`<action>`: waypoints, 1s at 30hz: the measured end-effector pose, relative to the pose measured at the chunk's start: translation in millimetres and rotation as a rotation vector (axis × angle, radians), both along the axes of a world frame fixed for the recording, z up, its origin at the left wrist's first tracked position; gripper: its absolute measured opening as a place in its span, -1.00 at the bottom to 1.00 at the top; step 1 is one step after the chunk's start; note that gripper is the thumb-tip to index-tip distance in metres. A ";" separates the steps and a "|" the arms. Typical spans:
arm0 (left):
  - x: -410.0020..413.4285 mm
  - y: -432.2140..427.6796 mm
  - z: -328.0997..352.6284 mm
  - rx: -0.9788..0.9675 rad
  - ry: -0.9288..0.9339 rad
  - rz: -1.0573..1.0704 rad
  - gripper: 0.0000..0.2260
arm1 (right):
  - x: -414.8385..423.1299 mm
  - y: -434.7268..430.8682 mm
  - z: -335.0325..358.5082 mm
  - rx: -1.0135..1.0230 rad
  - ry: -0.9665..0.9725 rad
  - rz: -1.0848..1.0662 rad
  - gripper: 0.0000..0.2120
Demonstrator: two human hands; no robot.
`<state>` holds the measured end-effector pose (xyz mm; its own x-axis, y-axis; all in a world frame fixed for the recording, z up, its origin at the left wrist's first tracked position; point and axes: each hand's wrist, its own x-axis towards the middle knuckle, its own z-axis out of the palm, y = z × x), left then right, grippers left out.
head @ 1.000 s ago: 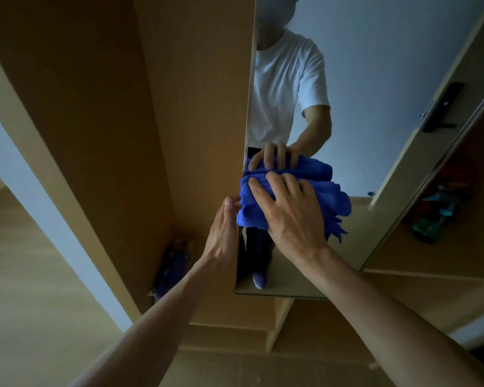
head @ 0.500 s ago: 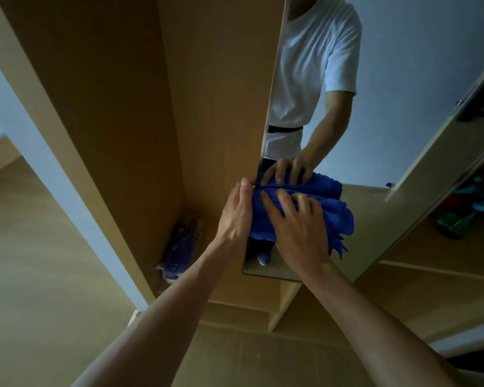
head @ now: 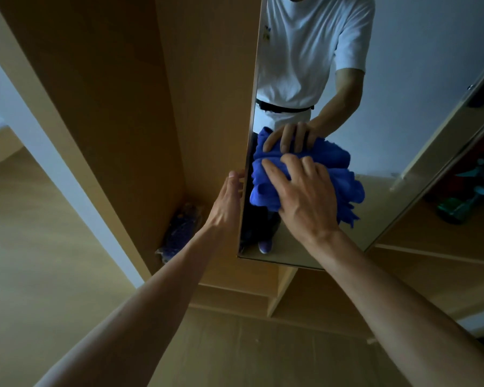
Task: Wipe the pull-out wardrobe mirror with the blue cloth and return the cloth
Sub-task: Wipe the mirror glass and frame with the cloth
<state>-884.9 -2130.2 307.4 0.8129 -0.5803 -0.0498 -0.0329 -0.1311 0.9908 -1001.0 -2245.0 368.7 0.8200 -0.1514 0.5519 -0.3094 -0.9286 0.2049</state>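
Observation:
A tall pull-out mirror point(head: 403, 113) stands out from the wooden wardrobe and reflects a person in a white T-shirt. The bunched blue cloth point(head: 263, 188) lies against the lower glass. My right hand point(head: 305, 196) presses it flat to the mirror with spread fingers. My left hand point(head: 227, 205) rests with straight fingers against the mirror's left edge, beside the cloth. The reflection of the cloth and hand shows just above.
The wardrobe's wooden side panel point(head: 118, 107) rises on the left. A dark bluish bundle point(head: 179, 233) lies at the bottom of that compartment. Shelves with colourful objects point(head: 464, 196) sit to the right. Light wooden floor point(head: 39, 275) spreads below.
My right hand has slid the cloth down the glass, then slightly right. My left hand stays at the mirror's left edge. The camera has moved closer to the mirror.

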 end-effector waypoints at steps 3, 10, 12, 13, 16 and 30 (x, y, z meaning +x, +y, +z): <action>-3.3 2.2 9.7 0.003 0.033 -0.021 -0.35 | -6.3 -8.4 15.9 -0.014 -0.020 -0.016 -0.40; -12.8 -1.8 13.1 0.034 0.082 0.039 -0.21 | -14.1 -15.1 4.6 -0.085 -0.002 -0.022 -0.38; -12.8 -4.8 10.2 0.034 0.014 0.056 -0.43 | -13.2 -14.7 -5.6 -0.093 -0.023 -0.017 -0.40; -11.4 -6.5 6.7 0.033 -0.028 0.068 -0.56 | -13.1 -14.4 -11.6 -0.093 -0.028 -0.013 -0.42; -10.1 -13.0 -1.7 0.018 -0.091 0.082 -0.70 | -14.7 -15.1 -33.7 -0.104 0.000 -0.015 -0.45; -25.3 -21.9 -18.4 -0.003 -0.100 0.139 -0.50 | -29.4 -28.9 -39.1 -0.024 0.057 0.019 -0.48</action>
<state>-910.1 -2152.1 289.0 0.8859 -0.4623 0.0372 -0.1134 -0.1381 0.9839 -1030.4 -2273.9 329.6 0.8530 -0.1224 0.5074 -0.2784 -0.9289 0.2440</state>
